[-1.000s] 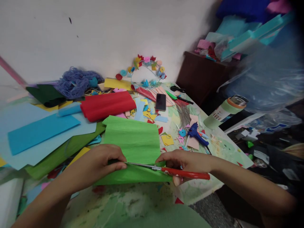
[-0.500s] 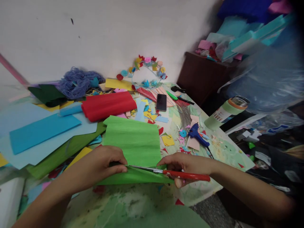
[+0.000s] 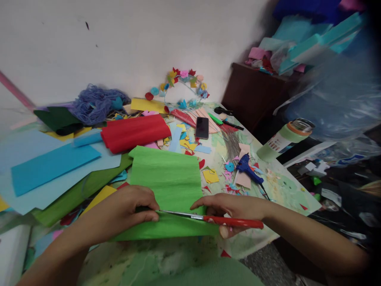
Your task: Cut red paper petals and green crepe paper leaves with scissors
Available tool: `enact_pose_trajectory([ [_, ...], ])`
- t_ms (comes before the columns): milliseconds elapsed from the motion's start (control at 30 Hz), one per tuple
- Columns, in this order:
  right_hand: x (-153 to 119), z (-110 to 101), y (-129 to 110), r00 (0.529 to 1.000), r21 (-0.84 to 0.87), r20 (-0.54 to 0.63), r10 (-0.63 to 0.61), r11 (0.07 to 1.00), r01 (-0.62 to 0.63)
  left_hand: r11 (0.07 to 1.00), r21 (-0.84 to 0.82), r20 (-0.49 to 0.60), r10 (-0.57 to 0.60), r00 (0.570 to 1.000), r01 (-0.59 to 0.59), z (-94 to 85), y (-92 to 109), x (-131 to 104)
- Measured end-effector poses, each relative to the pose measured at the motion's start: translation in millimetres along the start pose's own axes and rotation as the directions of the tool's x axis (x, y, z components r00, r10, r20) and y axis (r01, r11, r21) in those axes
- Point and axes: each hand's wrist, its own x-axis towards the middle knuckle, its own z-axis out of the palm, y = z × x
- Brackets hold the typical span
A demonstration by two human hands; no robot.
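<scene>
Bottle (image 3: 278, 143), pale green with an orange collar and a metallic top, at the right edge of the surface (image 3: 279, 202); its contents cannot be seen. Large translucent plastic bag (image 3: 333, 103), beyond the bottle to the right; what fills it is bluish and indistinct. Smaller clear bag (image 3: 281, 57), on the dark brown cabinet (image 3: 248, 95), among pink and turquoise pieces; its contents cannot be made out.

Left hand (image 3: 132, 208): palm downward, forearm entering from the lower left, thumb and index finger pinching the green paper (image 3: 166, 169) beside the scissor tips. Right hand (image 3: 230, 210): closed around the red handles of the scissors (image 3: 232, 221), index finger extended leftward over the paper, forearm entering from the right. The blades point left, along the paper toward the left hand, and look nearly closed.

The green paper lies at the near side of the surface, its lower part beneath the blades. Red crepe roll (image 3: 135, 133), behind it to the left; phone (image 3: 202, 128), behind it to the right; blue glue gun (image 3: 249, 169), farther right, beyond the right hand.
</scene>
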Motion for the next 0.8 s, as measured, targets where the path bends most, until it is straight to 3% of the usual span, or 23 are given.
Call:
enact_pose_trajectory([
  [333, 6, 3, 16, 0.999, 0.087, -0.015, -0.037, 0.995, 0.038, 0.999, -0.002, -0.028, -0.037, 0.999, 0.037, 0.1, -1, 1],
  [567, 7, 7, 23, 0.998, 0.227, -0.030, 0.059, 0.973, -0.051, 0.998, -0.032, -0.061, -0.054, 0.997, 0.052, 2.5, -3, 1],
  [800, 4, 10, 15, 0.997, 0.169, -0.051, 0.056, 0.984, -0.047, 0.999, -0.018, -0.045, -0.048, 0.998, 0.047, 3.4, -2, 2],
])
